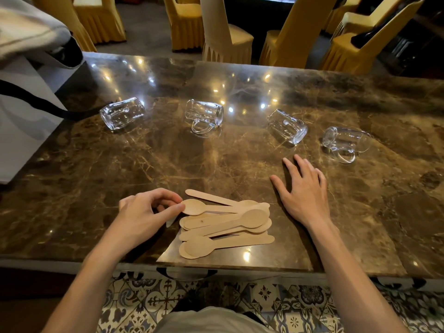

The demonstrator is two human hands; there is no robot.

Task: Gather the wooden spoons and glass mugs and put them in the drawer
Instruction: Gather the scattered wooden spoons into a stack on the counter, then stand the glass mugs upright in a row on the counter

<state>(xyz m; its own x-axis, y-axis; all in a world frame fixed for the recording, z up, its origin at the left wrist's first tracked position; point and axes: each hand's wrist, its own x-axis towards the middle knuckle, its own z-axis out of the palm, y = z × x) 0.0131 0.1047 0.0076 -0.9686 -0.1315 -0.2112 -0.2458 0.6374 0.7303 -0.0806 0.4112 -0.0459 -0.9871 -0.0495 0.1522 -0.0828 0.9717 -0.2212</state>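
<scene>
Several flat wooden spoons (225, 224) lie in a loose pile near the front edge of the dark marble table (120, 176). My left hand (146, 212) pinches the bowl of the top spoon at the pile's left end. My right hand (305, 191) rests flat on the table to the right of the pile, fingers spread, holding nothing. Several glass mugs lie on their sides in a row further back: one at the left (122, 112), one with its handle toward me (204, 114), one right of centre (287, 126) and one at the far right (346, 140). A drawer handle (186, 275) shows under the table's front edge.
A white bag with a black strap (21, 111) stands at the table's left end. Yellow-covered chairs (225, 37) line the far side. Patterned floor tiles (168, 299) show below the table edge.
</scene>
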